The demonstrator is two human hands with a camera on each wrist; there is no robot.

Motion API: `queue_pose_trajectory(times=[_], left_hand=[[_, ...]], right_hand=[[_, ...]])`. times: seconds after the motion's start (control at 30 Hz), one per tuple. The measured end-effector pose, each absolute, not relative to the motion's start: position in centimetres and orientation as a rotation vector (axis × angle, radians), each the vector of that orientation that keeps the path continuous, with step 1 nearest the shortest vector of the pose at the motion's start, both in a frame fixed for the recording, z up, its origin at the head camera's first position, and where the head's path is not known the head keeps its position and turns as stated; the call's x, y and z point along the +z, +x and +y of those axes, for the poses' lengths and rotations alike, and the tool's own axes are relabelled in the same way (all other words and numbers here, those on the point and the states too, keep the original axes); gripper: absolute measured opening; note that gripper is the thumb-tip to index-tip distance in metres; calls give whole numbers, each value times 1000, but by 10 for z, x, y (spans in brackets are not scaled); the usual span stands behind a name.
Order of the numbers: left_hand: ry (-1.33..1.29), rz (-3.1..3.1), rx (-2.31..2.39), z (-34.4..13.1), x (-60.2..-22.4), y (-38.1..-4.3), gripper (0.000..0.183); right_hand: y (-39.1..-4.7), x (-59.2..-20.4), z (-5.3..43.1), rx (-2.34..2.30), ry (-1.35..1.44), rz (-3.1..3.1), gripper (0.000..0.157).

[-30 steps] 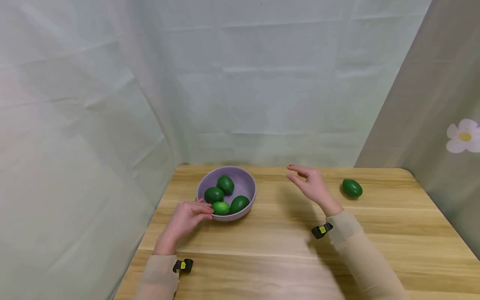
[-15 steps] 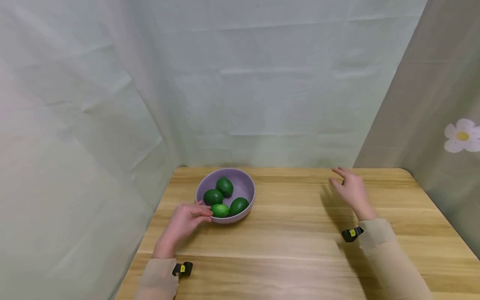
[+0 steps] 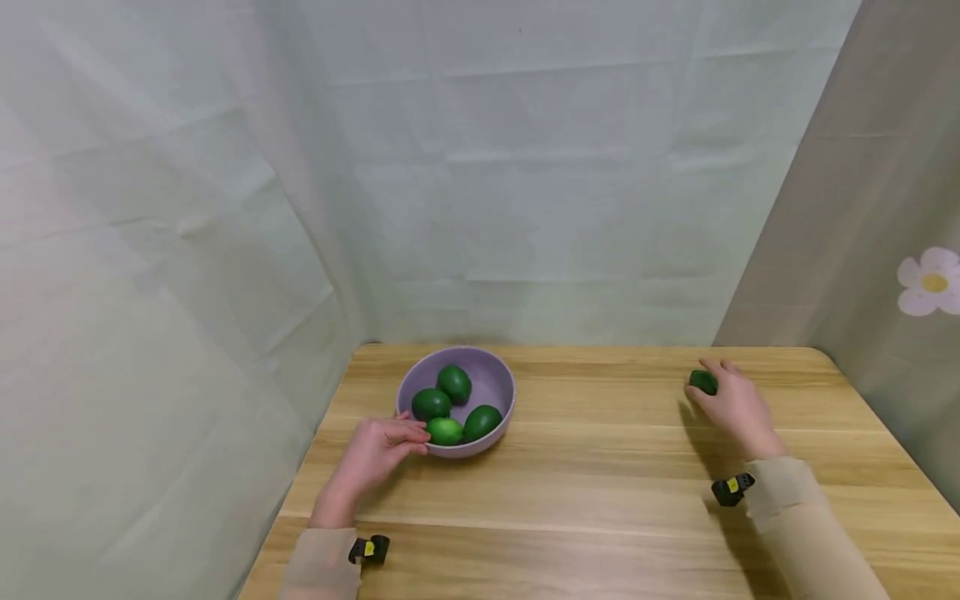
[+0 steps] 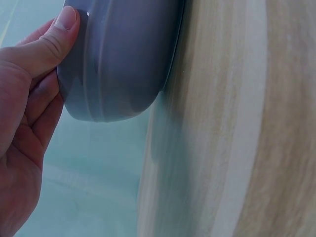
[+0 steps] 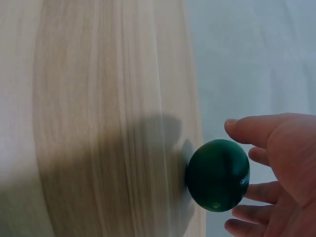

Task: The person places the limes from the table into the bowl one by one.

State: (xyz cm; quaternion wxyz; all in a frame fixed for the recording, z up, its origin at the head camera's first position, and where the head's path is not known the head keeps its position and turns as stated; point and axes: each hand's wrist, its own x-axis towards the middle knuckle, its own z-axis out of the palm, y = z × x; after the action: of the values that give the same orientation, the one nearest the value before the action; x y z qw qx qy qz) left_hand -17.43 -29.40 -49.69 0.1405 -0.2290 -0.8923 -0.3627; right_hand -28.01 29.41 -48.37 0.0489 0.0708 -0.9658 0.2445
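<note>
My left hand (image 3: 381, 448) pinches the near left rim of a purple bowl (image 3: 497, 375), thumb outside it. In the left wrist view, the thumb (image 4: 66, 19) presses on the bowl's outer wall (image 4: 131, 59). Inside the bowl lie several green fruits: dark green avocados (image 3: 454, 383) and a brighter green lime (image 3: 445, 432). At the far right, my right hand (image 3: 738, 408) is spread around a single smooth dark green avocado (image 3: 702, 382) on the table. In the right wrist view, a gap shows between my thumb (image 5: 247, 129) and this avocado (image 5: 217, 175), with the other fingers beyond it.
The wooden table (image 3: 585, 467) has rounded far corners. A pale cloth (image 3: 555, 208) hangs behind it and on both sides, with a white flower print (image 3: 933, 283) at the right. A small black wrist camera (image 3: 731, 490) is strapped to each sleeve.
My right hand has moved right across the table to the lone avocado and lowered around it. The left hand has stayed at the bowl's rim.
</note>
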Motion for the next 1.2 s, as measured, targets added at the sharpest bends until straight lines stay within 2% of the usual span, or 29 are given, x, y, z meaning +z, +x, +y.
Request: queue_pose_trajectory(times=[1.03,1.2], left_hand=[[-633,-2607,-1085,-295,-496,-175,14],[-638,-2602,-1081,-295,-496,-174,14]], right_hand=[[-289,-485,305,772,140,-3022,79],[-287,-483,306,760,153,-3006,74]])
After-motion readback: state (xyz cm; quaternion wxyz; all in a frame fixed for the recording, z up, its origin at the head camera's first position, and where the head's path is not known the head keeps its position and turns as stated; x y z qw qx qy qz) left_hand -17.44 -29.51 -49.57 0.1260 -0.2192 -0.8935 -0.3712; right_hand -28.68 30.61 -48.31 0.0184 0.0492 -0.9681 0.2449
